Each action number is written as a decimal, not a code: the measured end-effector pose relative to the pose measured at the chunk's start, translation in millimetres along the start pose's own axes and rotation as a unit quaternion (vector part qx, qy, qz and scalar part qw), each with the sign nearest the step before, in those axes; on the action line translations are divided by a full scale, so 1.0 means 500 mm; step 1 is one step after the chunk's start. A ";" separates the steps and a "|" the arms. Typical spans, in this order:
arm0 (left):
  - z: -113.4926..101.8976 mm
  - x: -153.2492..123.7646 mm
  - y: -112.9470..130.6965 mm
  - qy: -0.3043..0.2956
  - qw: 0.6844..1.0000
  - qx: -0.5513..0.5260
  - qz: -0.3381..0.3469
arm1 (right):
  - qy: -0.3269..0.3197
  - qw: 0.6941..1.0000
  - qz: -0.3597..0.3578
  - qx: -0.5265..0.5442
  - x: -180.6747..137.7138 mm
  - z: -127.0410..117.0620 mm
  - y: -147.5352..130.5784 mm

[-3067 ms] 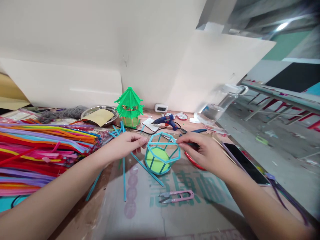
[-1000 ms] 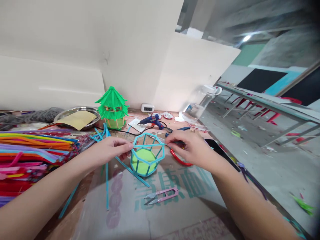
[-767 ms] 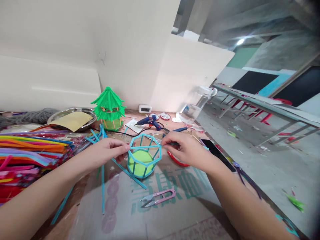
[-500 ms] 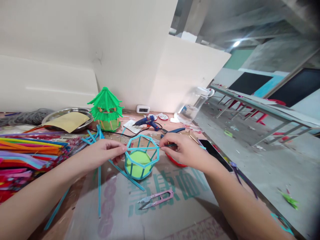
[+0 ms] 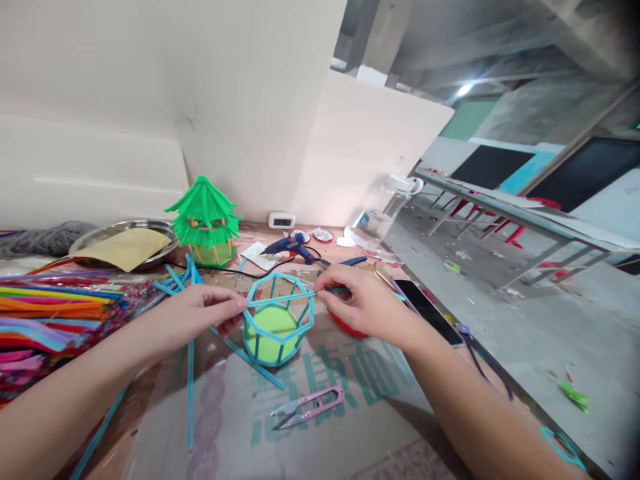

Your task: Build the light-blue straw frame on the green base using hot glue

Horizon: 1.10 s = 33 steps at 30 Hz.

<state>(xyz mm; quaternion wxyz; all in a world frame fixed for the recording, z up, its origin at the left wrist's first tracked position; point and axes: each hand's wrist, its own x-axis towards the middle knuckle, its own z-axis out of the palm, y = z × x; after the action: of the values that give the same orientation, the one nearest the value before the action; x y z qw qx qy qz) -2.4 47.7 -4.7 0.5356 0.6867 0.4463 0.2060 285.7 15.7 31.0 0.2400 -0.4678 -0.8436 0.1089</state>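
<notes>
A small round basket frame [image 5: 279, 343] of light-blue pipe cleaners stands on the cardboard, its base disc lime green. Across its top rim runs a straight blue pipe cleaner [image 5: 283, 299]. At the left rim, the thumb and fingers of my left hand [image 5: 213, 308] pinch this pipe cleaner's end. My right hand [image 5: 357, 300] pinches the same pipe cleaner just beyond the right rim. Pink-handled thread snips [image 5: 310, 405] lie in front of the frame. Loose blue pipe cleaners [image 5: 191, 393] lie beneath and beside my left forearm.
A green pipe-cleaner hut [image 5: 204, 223] stands behind, near a steel tray [image 5: 165, 250]. Beyond the frame are a blue glue gun [image 5: 293, 248], pliers [image 5: 350, 261] and a water jug [image 5: 377, 217]. Colourful pipe-cleaner bundles [image 5: 45, 307] lie left; a phone [image 5: 427, 310] lies right.
My right hand has drawn slightly closer to the frame's right rim, with the pipe cleaner still across the top. The whole view has shifted a little; my left hand keeps its pinch.
</notes>
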 end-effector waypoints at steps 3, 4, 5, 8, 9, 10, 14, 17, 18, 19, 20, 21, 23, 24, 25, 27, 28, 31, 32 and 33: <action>0.001 -0.003 0.001 0.002 1.000 -0.002 -0.010 | -0.006 1.000 0.003 0.002 -0.001 -0.002 -0.003; 0.001 -0.004 0.002 0.003 1.000 -0.004 -0.013 | -0.009 1.000 0.003 0.002 -0.001 -0.003 -0.005; 0.001 -0.004 0.002 0.004 1.000 -0.007 -0.014 | -0.010 1.000 0.003 0.003 -0.001 -0.004 -0.005; 0.001 -0.005 0.001 -0.002 1.000 -0.013 -0.020 | -0.015 1.000 -0.002 0.001 -0.001 -0.005 -0.005; 0.000 -0.004 0.000 -0.004 1.000 -0.009 -0.022 | -0.019 1.000 -0.004 -0.001 -0.001 -0.005 -0.004; 0.000 -0.003 -0.002 -0.007 1.000 -0.003 -0.026 | -0.024 1.000 -0.006 -0.003 -0.001 -0.005 -0.002; -0.002 0.001 -0.010 -0.005 0.999 0.009 -0.038 | -0.041 0.999 0.002 -0.008 0.001 -0.004 0.001; -0.003 0.004 -0.013 -0.005 0.999 0.008 -0.041 | -0.044 0.999 0.006 -0.005 0.001 -0.002 0.001; -0.003 0.004 -0.014 -0.005 0.999 0.007 -0.041 | -0.043 0.999 0.006 -0.004 0.001 -0.001 0.000; -0.003 0.004 -0.014 -0.005 0.999 0.005 -0.040 | -0.042 0.999 0.006 -0.003 0.001 -0.001 0.000; -0.003 0.003 -0.013 -0.005 0.999 0.002 -0.040 | -0.039 0.999 0.007 -0.002 0.001 0.001 0.000; -0.003 0.002 -0.012 -0.004 0.999 -0.001 -0.040 | -0.037 0.999 0.007 -0.002 0.001 0.002 0.000; -0.003 0.001 -0.008 -0.004 0.999 -0.010 -0.039 | -0.034 0.999 0.006 -0.004 0.001 0.004 0.000; -0.002 0.000 -0.006 -0.005 0.999 -0.014 -0.038 | -0.033 0.999 0.005 -0.006 0.001 0.005 0.000; -0.002 -0.001 -0.003 -0.006 0.999 -0.016 -0.036 | -0.033 0.999 0.003 -0.009 0.000 0.006 0.000; -0.001 0.000 0.002 -0.009 0.999 -0.015 -0.031 | -0.032 0.999 0.000 -0.013 -0.001 0.007 -0.002; -0.001 0.000 0.004 -0.009 0.999 -0.011 -0.029 | -0.029 0.999 0.000 -0.015 -0.001 0.008 -0.004; -0.001 0.002 0.004 -0.005 1.000 0.001 -0.023 | -0.022 1.000 0.002 -0.022 0.000 0.012 -0.009; -0.001 0.002 0.002 -0.004 1.000 0.001 -0.022 | -0.020 0.999 0.004 -0.024 0.001 0.014 -0.011; -0.002 0.003 0.000 -0.004 1.000 -0.002 -0.022 | -0.019 0.999 0.006 -0.027 0.002 0.015 -0.012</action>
<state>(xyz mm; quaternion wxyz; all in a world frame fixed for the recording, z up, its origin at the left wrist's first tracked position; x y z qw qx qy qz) -2.4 49.3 -4.7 0.5432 0.6765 0.4585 0.1925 276.9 13.3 27.3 0.2100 -0.4773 -0.8478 0.0963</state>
